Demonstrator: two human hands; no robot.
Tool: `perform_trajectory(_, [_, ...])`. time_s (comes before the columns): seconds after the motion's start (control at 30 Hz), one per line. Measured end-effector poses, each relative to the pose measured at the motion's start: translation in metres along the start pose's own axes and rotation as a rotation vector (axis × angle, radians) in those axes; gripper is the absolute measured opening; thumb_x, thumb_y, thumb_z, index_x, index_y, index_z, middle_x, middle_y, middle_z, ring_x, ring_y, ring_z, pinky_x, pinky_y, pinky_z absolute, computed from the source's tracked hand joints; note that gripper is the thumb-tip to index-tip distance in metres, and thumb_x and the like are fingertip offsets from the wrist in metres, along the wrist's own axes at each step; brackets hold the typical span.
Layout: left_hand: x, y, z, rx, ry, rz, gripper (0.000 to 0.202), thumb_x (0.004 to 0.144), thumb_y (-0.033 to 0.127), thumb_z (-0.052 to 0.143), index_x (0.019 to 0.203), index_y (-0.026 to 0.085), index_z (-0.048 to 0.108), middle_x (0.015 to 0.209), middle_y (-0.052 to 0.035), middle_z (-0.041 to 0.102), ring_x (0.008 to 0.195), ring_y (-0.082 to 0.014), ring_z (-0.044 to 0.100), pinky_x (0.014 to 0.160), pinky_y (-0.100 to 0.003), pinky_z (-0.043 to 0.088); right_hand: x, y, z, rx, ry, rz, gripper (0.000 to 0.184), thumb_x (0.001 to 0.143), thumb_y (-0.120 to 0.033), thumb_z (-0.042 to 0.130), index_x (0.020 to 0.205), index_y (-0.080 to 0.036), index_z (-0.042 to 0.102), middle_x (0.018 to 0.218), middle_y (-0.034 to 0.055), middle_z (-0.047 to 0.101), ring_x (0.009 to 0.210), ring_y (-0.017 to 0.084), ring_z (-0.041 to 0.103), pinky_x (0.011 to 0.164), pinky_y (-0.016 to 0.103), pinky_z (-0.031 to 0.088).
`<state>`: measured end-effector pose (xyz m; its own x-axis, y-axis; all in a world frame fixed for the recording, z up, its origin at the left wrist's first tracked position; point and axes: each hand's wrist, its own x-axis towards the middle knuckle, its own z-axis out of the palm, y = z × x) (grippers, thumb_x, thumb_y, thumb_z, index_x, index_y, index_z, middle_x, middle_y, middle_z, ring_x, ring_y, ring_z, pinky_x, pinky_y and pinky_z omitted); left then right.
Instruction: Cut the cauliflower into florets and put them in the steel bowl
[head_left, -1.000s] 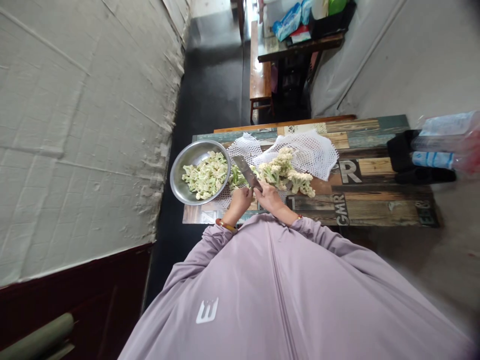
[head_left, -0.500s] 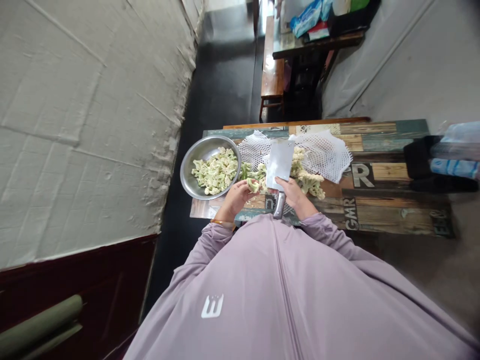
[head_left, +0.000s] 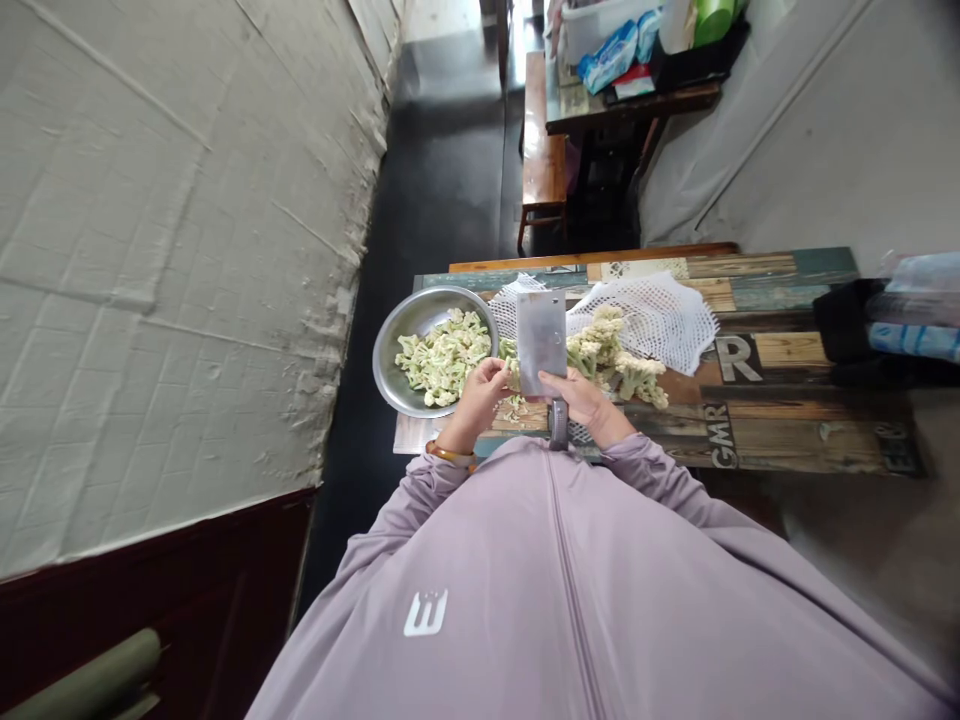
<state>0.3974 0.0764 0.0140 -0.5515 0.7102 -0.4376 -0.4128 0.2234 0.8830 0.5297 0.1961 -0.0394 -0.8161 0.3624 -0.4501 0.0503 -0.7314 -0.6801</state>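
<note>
My right hand [head_left: 583, 402] is closed on a cleaver [head_left: 541, 340], its thumb on the lower blade and the dark handle pointing toward me. Beside the blade, my left hand [head_left: 481, 400] pinches a small cauliflower piece [head_left: 513, 376], partly hidden by the fingers and the blade. Left of my hands, a steel bowl [head_left: 384, 352] holds many cut cauliflower florets [head_left: 444, 358]. Larger cauliflower chunks [head_left: 637, 378] lie right of the cleaver, on and next to white foam netting [head_left: 660, 318]. Small crumbs are scattered on the table under my hands.
The patchwork wooden table [head_left: 795, 430] carries a black holder with packets [head_left: 911, 340] at its right end. Beyond it stand a wooden bench [head_left: 544, 165] and another table with a blue packet [head_left: 611, 58]. A white padded wall [head_left: 187, 250] rises at left.
The cleaver has turned more upright and shifted slightly left, closer to my left hand, now covering more of the cauliflower piece. The whole view has shifted a little.
</note>
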Motion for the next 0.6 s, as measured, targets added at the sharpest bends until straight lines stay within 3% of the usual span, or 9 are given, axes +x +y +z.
perform_trajectory(0.2, [0.004,0.010,-0.031,-0.217,-0.075,-0.108,0.025,0.076,0.028,0.070,0.083,0.019,0.048,0.104,-0.0081,0.073,0.088,-0.0165,0.071,0.084,-0.034,0.055,0.012,0.013,0.005,0.070,0.093,-0.013,0.036,0.069,-0.041,0.086,0.094,-0.020,0.069,0.095,0.0036,0.078,0.083,0.020,0.073,0.081,0.040,0.065])
perform_trajectory(0.33, [0.012,0.011,-0.045,-0.269,-0.063,-0.122,0.025,0.078,0.026,0.070,0.089,0.019,0.048,0.107,-0.0099,0.073,0.084,-0.0158,0.071,0.085,-0.035,0.055,0.022,0.013,0.014,0.080,0.116,-0.007,0.033,0.070,-0.039,0.085,0.091,-0.020,0.067,0.088,0.0033,0.077,0.084,0.021,0.073,0.079,0.037,0.066])
perform_trajectory(0.4, [0.017,0.011,-0.052,-0.308,0.003,-0.112,0.032,0.081,0.030,0.070,0.102,0.020,0.049,0.112,-0.0105,0.070,0.084,-0.0163,0.071,0.085,-0.036,0.057,0.028,0.012,0.021,0.093,0.125,-0.012,0.032,0.071,-0.038,0.085,0.091,-0.021,0.066,0.084,0.0019,0.076,0.082,0.019,0.073,0.076,0.033,0.066])
perform_trajectory(0.5, [0.022,0.011,-0.067,-0.324,0.193,-0.074,0.056,0.082,0.033,0.071,0.130,0.026,0.041,0.124,-0.0096,0.062,0.089,-0.0172,0.071,0.083,-0.037,0.058,0.038,0.010,0.034,0.138,0.144,-0.034,0.032,0.070,-0.034,0.086,0.090,-0.021,0.065,0.084,0.0002,0.075,0.079,0.017,0.073,0.073,0.029,0.065])
perform_trajectory(0.6, [0.023,0.009,-0.080,-0.236,0.285,-0.056,0.064,0.082,0.034,0.073,0.137,0.028,0.042,0.127,-0.0086,0.060,0.091,-0.0164,0.070,0.078,-0.033,0.058,0.047,0.010,0.049,0.155,0.135,-0.037,0.032,0.067,-0.031,0.087,0.089,-0.022,0.065,0.085,0.0000,0.076,0.079,0.018,0.072,0.072,0.031,0.065])
